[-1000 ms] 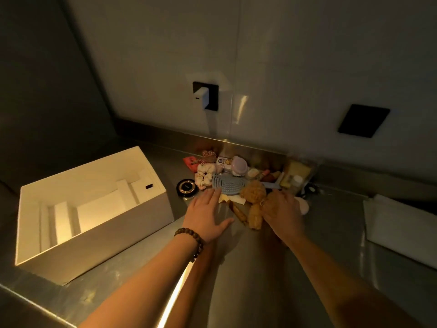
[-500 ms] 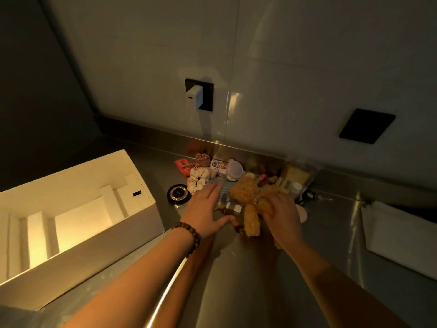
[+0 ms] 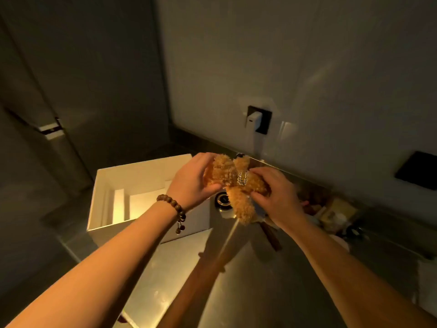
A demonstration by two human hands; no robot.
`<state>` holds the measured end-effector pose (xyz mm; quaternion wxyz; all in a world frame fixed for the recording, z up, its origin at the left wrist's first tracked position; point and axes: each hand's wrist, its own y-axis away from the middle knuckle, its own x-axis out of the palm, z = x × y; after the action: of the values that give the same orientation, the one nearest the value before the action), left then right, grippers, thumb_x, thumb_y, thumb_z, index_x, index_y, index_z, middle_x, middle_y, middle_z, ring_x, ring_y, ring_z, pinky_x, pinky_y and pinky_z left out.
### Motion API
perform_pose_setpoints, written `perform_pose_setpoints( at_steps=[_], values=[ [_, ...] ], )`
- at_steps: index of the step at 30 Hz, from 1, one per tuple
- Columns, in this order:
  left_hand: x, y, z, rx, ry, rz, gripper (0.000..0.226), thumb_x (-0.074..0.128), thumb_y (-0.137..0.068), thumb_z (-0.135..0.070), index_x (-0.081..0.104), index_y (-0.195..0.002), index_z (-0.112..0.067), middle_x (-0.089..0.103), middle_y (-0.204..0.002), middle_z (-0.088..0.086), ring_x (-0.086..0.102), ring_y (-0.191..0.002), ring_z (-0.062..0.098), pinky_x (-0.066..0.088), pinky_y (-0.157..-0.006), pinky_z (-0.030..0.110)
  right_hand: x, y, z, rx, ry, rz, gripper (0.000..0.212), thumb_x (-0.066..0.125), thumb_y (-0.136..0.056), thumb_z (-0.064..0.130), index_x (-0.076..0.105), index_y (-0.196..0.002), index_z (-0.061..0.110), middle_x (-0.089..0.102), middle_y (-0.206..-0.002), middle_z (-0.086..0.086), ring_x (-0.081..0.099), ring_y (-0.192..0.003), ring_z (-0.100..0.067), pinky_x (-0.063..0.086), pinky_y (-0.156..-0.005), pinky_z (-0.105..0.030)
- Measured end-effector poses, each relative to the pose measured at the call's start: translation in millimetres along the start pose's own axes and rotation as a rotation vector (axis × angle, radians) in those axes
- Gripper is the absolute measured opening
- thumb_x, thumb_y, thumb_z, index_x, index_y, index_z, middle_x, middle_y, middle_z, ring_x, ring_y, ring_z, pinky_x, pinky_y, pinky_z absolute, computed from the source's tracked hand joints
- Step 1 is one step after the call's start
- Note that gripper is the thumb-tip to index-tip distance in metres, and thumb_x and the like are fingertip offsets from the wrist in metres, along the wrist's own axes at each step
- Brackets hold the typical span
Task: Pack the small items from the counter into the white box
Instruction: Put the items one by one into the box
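A fluffy brown plush bear [image 3: 230, 176] is held in the air above the steel counter, between both my hands. My left hand [image 3: 191, 183], with a bead bracelet on the wrist, grips its left end. My right hand [image 3: 275, 197] grips its right end and body; one furry limb hangs down between them. The open white box [image 3: 151, 229], with white dividers inside, stands on the counter just left of and below the bear. Other small items [image 3: 331, 209] lie on the counter to the right, mostly hidden behind my right hand and dim.
A round black and gold tin [image 3: 222, 201] sits on the counter right beside the box's right wall. A white charger [image 3: 254, 120] is plugged into a wall socket behind. A dark wall plate [image 3: 416, 171] is at the right. A white object [image 3: 425, 273] sits at the far right edge.
The bear has been lifted off the counter and carried left and up toward the box. My left hand, earlier flat on the counter, now holds the bear too. The view has swung left.
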<state>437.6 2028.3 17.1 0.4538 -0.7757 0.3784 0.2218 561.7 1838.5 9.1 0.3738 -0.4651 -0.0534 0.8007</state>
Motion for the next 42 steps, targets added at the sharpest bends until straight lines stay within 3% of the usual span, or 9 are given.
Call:
perform_pose_setpoints(
  at_steps=[2, 5, 8, 12, 16, 20, 29, 35, 42],
  values=[
    [-36.0, 10.0, 16.4, -0.057, -0.046, -0.039, 0.054, 0.071, -0.07, -0.042, 0.051, -0.117, -0.022, 0.057, -0.108, -0.002, 0.051, -0.095, 0.009, 0.042, -0.078, 0.025, 18.1, -26.5, 25.2, -0.074, -0.018, 0.064, 0.046, 0.07, -0.078, 0.014, 0.057, -0.122, 0.019, 0.056, -0.119, 0.003, 0.049, -0.108, -0.009, 0.038, -0.085, -0.017],
    [-80.1, 26.5, 48.4, -0.163, -0.099, -0.076, 0.048, 0.07, -0.07, -0.046, 0.05, -0.108, -0.027, 0.052, -0.101, -0.011, 0.048, -0.09, 0.003, 0.038, -0.073, 0.016, 53.3, -65.6, 62.3, -0.174, -0.059, 0.145, 0.044, 0.069, -0.077, 0.012, 0.057, -0.118, 0.019, 0.054, -0.115, 0.006, 0.049, -0.107, -0.01, 0.04, -0.085, -0.021],
    [-111.1, 40.1, 86.3, -0.242, -0.128, -0.083, 0.048, 0.074, -0.071, -0.042, 0.05, -0.11, -0.026, 0.053, -0.103, -0.011, 0.05, -0.09, 0.002, 0.04, -0.072, 0.016, 92.3, -98.5, 89.3, -0.236, -0.082, 0.266, 0.042, 0.068, -0.078, 0.012, 0.056, -0.116, 0.025, 0.049, -0.11, 0.014, 0.049, -0.101, -0.003, 0.038, -0.08, -0.011],
    [-124.5, 56.1, 140.4, -0.312, -0.176, 0.035, 0.049, 0.071, -0.073, -0.042, 0.048, -0.112, -0.027, 0.054, -0.105, -0.009, 0.053, -0.091, 0.004, 0.046, -0.078, 0.023, 146.0, -124.3, 99.0, -0.264, -0.05, 0.449, 0.038, 0.069, -0.081, 0.016, 0.059, -0.116, 0.027, 0.056, -0.111, 0.013, 0.053, -0.101, -0.004, 0.046, -0.085, -0.021],
    [-112.1, 60.7, 190.5, -0.286, -0.245, 0.227, 0.063, 0.072, -0.075, -0.036, 0.041, -0.129, -0.027, 0.051, -0.122, -0.005, 0.052, -0.107, 0.012, 0.04, -0.09, 0.023, 196.4, -135.7, 88.0, -0.218, 0.062, 0.596, 0.032, 0.068, -0.083, 0.022, 0.058, -0.113, 0.03, 0.058, -0.106, 0.013, 0.055, -0.098, -0.006, 0.048, -0.084, -0.023],
    [-92.6, 56.2, 223.9, -0.332, -0.264, 0.399, 0.051, 0.073, -0.075, -0.034, 0.046, -0.117, -0.026, 0.05, -0.118, -0.004, 0.053, -0.103, 0.014, 0.047, -0.092, 0.03, 233.4, -142.4, 73.5, -0.173, 0.119, 0.709, 0.029, 0.067, -0.086, 0.029, 0.056, -0.112, 0.034, 0.059, -0.108, 0.013, 0.056, -0.097, -0.006, 0.049, -0.087, -0.025],
    [-58.5, 39.8, 245.6, -0.411, -0.562, 0.764, 0.049, 0.06, -0.086, -0.018, 0.039, -0.13, -0.019, 0.051, -0.124, 0.008, 0.055, -0.106, 0.027, 0.047, -0.093, 0.037, 282.1, -155.5, 53.3, -0.307, 0.248, 0.875, 0.023, 0.063, -0.088, 0.038, 0.054, -0.109, 0.035, 0.059, -0.113, 0.008, 0.055, -0.098, -0.011, 0.048, -0.09, -0.029],
    [-60.7, 40.8, 245.7, -0.443, -0.527, 0.714, 0.046, 0.07, -0.076, -0.034, 0.049, -0.117, -0.024, 0.058, -0.107, -0.001, 0.058, -0.095, 0.02, 0.052, -0.084, 0.033, 273.8, -164.3, 31.4, -0.271, 0.205, 0.858, 0.045, 0.068, -0.081, 0.043, 0.054, -0.123, 0.035, 0.056, -0.114, 0.012, 0.051, -0.096, -0.007, 0.047, -0.086, -0.023],
    [-54.6, 49.8, 241.6, -0.479, -0.499, 0.881, 0.042, 0.067, -0.08, -0.042, 0.061, -0.114, -0.018, 0.065, -0.105, 0.002, 0.062, -0.093, 0.022, 0.053, -0.085, 0.033, 285.1, -149.4, 33.8, -0.323, 0.224, 0.939, 0.027, 0.068, -0.084, 0.027, 0.065, -0.111, 0.025, 0.062, -0.105, 0.004, 0.055, -0.092, -0.014, 0.043, -0.074, -0.021]
  ],
)
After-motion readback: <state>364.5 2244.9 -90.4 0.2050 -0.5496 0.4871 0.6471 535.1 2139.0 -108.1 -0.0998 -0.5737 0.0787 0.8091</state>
